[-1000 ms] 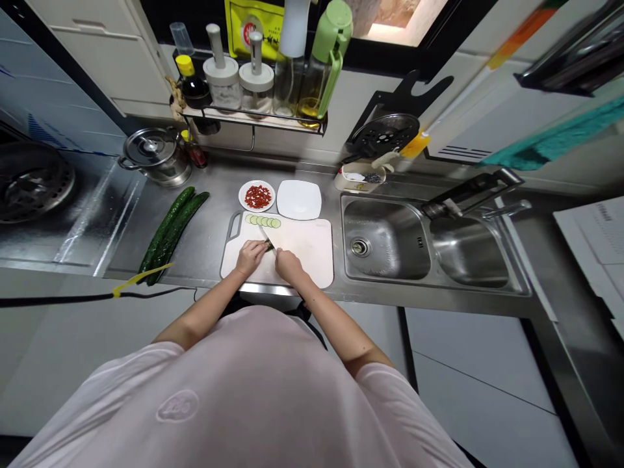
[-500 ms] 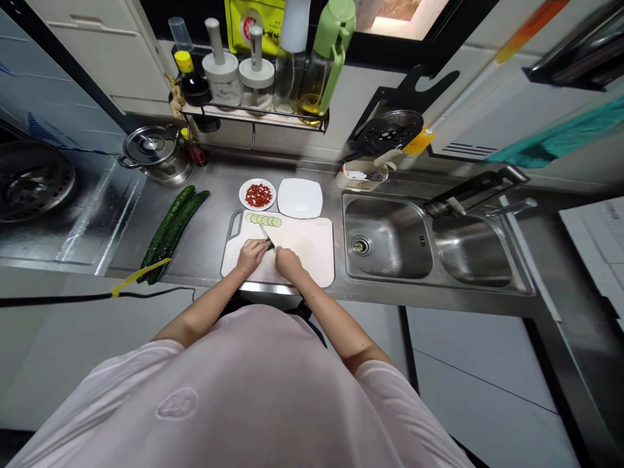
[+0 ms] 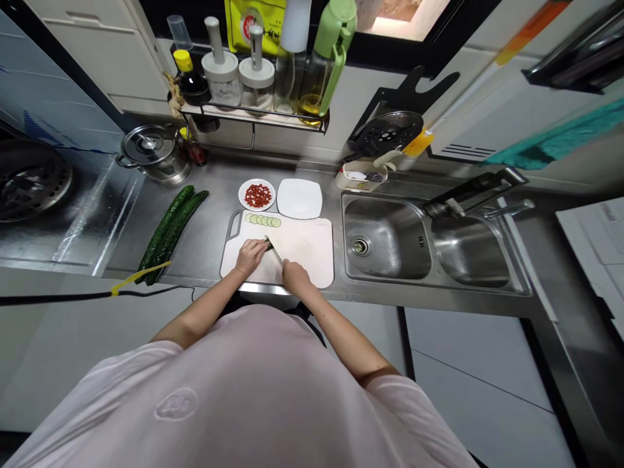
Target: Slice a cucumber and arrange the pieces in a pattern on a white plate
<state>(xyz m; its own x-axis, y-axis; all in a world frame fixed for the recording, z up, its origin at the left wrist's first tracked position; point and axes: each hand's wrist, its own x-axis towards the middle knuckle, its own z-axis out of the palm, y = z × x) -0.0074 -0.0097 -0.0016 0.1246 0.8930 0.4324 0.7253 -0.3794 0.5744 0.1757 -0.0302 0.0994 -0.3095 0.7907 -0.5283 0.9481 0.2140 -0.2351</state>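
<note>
One white cutting board [image 3: 312, 253], flat on the steel counter [image 3: 214, 195]; farther left, a lidded steel pot [image 3: 150, 151], contents hidden. Nearer on the left, two whole cucumbers [image 3: 176, 233], glossy, probably stiff and slippery, best lifted at mid-length. On the far rack [image 3: 263, 119], a green-handled oil bottle [image 3: 312, 81], yellow liquid low inside. Just beyond the board, a white square plate [image 3: 299, 198], and left of that a round plate [image 3: 241, 195] of chopped red pieces [image 3: 258, 195]. Over the board's near part, slightly apart, left hand [image 3: 250, 256] clamped on a dark-green cucumber piece [image 3: 269, 244], right hand [image 3: 296, 277] wrapped around a knife [image 3: 276, 251] by the handle, blade at the piece's right end; cannot tell whether touching. Likely light, firm and damp-skinned, so worth steadying from the left, fingertips tucked back. Farther along the board, a row of pale cucumber slices [image 3: 264, 221], probably bendy, easily torn, best taken by the rims.
</note>
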